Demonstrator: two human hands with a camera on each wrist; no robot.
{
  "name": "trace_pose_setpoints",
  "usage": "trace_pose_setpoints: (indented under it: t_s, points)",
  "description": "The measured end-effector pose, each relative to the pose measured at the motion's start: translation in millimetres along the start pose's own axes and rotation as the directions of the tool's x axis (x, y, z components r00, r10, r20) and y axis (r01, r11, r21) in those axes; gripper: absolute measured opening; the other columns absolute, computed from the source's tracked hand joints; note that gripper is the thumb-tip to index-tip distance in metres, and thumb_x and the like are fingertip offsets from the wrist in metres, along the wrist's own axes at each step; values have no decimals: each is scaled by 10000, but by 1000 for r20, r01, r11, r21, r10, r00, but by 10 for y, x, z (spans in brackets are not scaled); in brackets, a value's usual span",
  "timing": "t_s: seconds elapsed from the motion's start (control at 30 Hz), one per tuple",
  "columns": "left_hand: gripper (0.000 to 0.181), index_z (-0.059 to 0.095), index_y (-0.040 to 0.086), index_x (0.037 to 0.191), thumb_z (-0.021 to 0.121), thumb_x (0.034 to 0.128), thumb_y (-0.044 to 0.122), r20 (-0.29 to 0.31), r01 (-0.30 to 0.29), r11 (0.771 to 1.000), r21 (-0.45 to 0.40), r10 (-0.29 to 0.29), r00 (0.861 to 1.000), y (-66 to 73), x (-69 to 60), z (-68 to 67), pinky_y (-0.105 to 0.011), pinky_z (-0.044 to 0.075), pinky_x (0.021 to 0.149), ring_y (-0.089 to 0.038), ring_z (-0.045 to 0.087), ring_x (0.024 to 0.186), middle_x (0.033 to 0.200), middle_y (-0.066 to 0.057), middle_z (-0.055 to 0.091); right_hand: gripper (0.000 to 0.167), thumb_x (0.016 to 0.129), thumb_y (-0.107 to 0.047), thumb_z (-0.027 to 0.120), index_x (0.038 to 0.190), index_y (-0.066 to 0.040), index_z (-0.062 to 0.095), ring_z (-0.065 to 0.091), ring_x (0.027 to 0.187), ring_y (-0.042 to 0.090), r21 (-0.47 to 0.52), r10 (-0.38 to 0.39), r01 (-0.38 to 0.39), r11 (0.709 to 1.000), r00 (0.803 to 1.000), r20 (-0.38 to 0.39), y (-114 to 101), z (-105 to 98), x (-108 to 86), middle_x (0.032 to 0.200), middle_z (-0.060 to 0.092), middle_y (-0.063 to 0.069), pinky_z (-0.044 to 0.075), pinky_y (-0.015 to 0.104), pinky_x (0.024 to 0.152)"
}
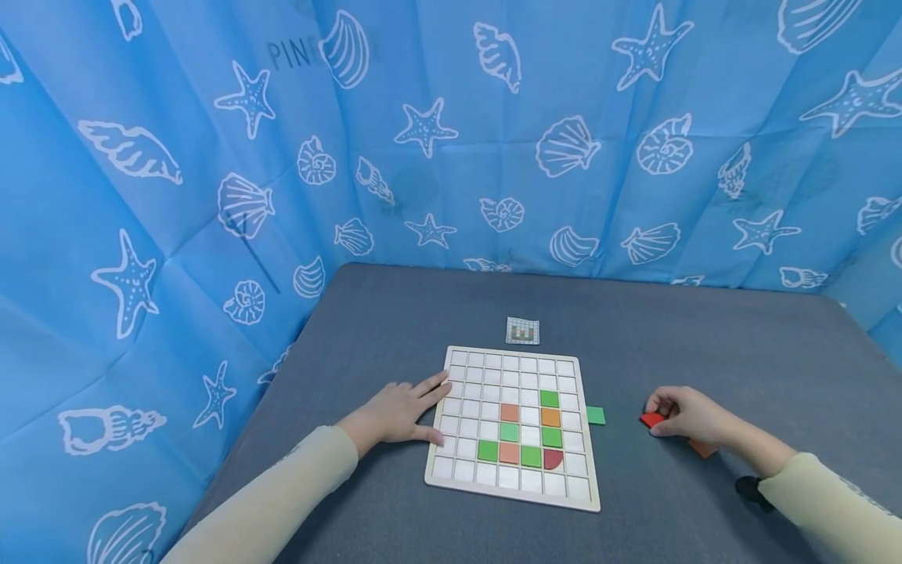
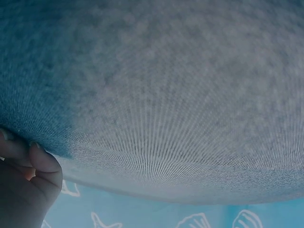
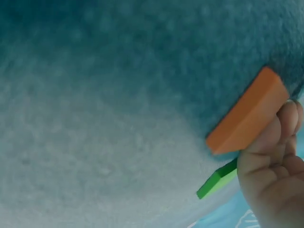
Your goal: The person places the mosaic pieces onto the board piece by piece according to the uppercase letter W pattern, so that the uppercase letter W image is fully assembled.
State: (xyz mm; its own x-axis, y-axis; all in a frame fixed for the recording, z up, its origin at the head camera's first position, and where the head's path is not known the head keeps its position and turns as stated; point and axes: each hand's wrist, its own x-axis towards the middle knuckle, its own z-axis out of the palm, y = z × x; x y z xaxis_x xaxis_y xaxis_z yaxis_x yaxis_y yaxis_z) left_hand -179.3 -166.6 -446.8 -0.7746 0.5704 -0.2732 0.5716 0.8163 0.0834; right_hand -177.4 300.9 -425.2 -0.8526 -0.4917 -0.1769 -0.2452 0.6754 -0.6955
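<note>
A white grid board [image 1: 461,449] with a pale frame lies on the table. Several square tiles fill some of its cells, in green, orange and salmon, along with a dark red rounded piece [image 1: 553,459] at the lower right. My left hand [image 1: 402,411] rests at the board's left edge, fingers spread, fingertips and thumb on the frame. Off to the right, my right hand [image 1: 687,411] pinches a bright red tile [image 1: 651,420] with a curved side, just over the cloth. An orange tile [image 3: 249,114] lies close under that hand, partly hidden in the head view.
A light green tile [image 1: 595,415] lies against the board's right edge. Behind the board is a small printed card [image 1: 522,331] with a grid pattern. A black object [image 1: 754,493] sits by the right wrist. Dark grey cloth covers the table [image 1: 395,313]; a blue shell-print curtain [image 1: 451,196] stands behind.
</note>
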Motion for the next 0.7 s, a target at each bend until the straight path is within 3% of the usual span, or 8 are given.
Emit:
trace_pose_setpoints:
  t_s: [0.27, 0.37, 0.47, 0.6, 0.7]
  points:
    - [882, 198, 229, 1574, 491, 877, 682, 9, -4, 1000, -8, 4, 1000, 8, 0, 4, -511, 349, 1023, -333, 494, 1222, 1627, 35, 121, 132, 858, 21, 689, 980, 53, 651, 504, 756, 118, -9, 47, -48, 999, 999, -21, -75, -5, 17, 917, 634, 76, 452, 279, 640]
    - [889, 198, 228, 1574, 493, 872, 687, 4, -3, 1000, -3, 3, 1000, 8, 2, 6, -511, 352, 1021, -332, 492, 1228, 1627, 37, 122, 211, 883, 25, 657, 1075, 112, 646, 553, 798, 146, 76, 90, -88, 993, 996, -19, -129, -42, 13, 979, 647, 119, 512, 291, 670]
    - [893, 195, 225, 1575, 490, 872, 690, 3, -2, 1000, 1, 2, 1000, 3, 10, 12, -511, 354, 1018, -331, 493, 1226, 1627, 35, 118, 288, 904, 25, 641, 1145, 171, 584, 614, 830, 198, 197, 154, -148, 969, 988, -14, -208, -74, 17, 974, 628, 130, 552, 332, 707]
    - [900, 172, 233, 1578, 475, 871, 702, 13, 1, 1000, 4, -1, 1000, -11, 22, 30, -509, 351, 1022, -328, 491, 1228, 1631, 40, 93, 280, 920, 4, 637, 1127, 180, 565, 646, 855, 245, 293, 234, -219, 931, 972, -16, -336, -93, 36, 940, 619, 104, 561, 376, 727]
    - [908, 165, 235, 1579, 468, 867, 710, 12, -1, 1000, 6, 1, 1000, -23, 26, 42, -506, 358, 1015, -325, 497, 1217, 1631, 41, 85, 245, 938, -12, 617, 1106, 163, 578, 649, 874, 261, 320, 252, -233, 918, 968, -18, -419, -92, 51, 954, 639, 107, 562, 382, 721]
